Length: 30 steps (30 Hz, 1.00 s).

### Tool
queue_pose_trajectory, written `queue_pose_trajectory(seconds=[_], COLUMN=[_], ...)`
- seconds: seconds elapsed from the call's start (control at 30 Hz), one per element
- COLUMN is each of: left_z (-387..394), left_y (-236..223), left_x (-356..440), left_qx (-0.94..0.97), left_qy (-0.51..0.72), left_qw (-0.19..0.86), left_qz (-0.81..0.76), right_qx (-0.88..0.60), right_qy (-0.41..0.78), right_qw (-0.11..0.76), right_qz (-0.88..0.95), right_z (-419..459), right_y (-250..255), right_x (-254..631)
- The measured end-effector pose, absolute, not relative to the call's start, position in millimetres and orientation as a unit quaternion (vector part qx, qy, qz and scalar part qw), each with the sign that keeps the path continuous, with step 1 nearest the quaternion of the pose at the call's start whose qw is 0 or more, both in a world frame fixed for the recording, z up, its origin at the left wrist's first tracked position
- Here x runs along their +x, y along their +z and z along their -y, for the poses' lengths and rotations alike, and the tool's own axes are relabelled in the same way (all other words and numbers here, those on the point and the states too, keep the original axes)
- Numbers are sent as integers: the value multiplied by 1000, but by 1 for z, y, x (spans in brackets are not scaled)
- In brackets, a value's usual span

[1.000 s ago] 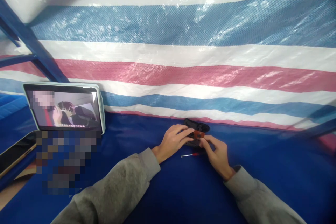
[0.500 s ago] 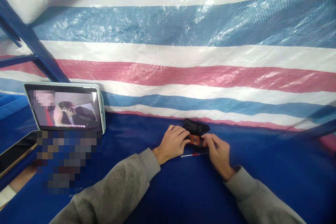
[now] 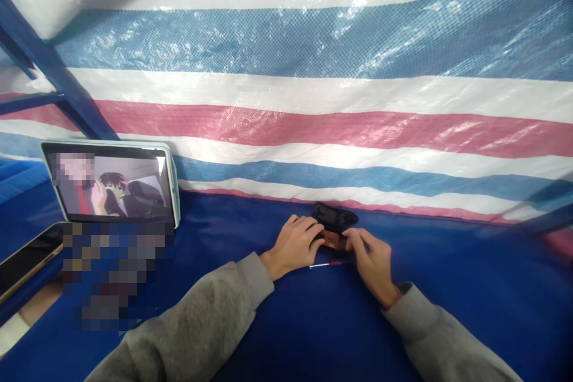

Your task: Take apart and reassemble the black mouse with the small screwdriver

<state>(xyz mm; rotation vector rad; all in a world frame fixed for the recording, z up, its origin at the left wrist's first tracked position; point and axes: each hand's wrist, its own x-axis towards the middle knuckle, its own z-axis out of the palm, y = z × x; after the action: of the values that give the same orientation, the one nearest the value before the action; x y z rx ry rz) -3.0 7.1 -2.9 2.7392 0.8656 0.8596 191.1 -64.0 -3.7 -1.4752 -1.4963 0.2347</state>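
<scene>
1. Across the upper and middle frame a striped sheet (image 3: 286,42) is hung like a wall; it is presumably meant to screen the place off.
2. Below it, the blue surface (image 3: 313,322) is used as the work area.
3. At the left, a tablet (image 3: 111,182) is propped upright, probably so that its screen can be watched. The line of text seen half a second ago is gone from it.
4. At the lower left edge, a phone (image 3: 31,256) is laid flat, out of the hands' way.
5. Right of the frame's centre, low down, the left hand (image 3: 293,246) is set at the left end of a dark casing (image 3: 342,244). Its fingers are bent and bunched, with the casing held between them and the thumb, seemingly to steady it.
6. The casing's right end is pinched between thumb and forefinger of the right hand (image 3: 372,259); the exact contact is partly hidden.
7. Just above the casing, a black shell (image 3: 335,213) is laid near the sheet, apparently set aside within reach.
8. Between the two hands, an orange board (image 3: 332,239) is seated on the casing. A second ago it was seen higher and tilted; it is now lower and flatter.
9. Just below, a small screwdriver (image 3: 332,263) is left lying, likely for easy pick-up.
</scene>
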Motion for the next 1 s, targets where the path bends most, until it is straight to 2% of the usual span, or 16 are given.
queue_pose_trajectory(seconds=[0.4,0.53,0.63,0.8,1.0], left_z=[-8,-8,-8,-9,-11], left_y=[-4,-2,-2,-3,-5], left_x=[-1,-1,0,1,1], left_qx=[910,909,908,901,899], left_qy=[278,277,271,264,270], left_qw=[59,65,74,99,118], left_qz=[-302,-304,-312,-330,-325], right_qx=[-612,-614,-619,-653,-661], right_qy=[74,17,-22,12,47], right_qw=[484,506,484,434,435], right_qz=[621,606,618,620,609], right_z=[63,59,51,42,38], right_y=[-1,-6,-10,-21,-30], right_x=[189,194,201,209,218])
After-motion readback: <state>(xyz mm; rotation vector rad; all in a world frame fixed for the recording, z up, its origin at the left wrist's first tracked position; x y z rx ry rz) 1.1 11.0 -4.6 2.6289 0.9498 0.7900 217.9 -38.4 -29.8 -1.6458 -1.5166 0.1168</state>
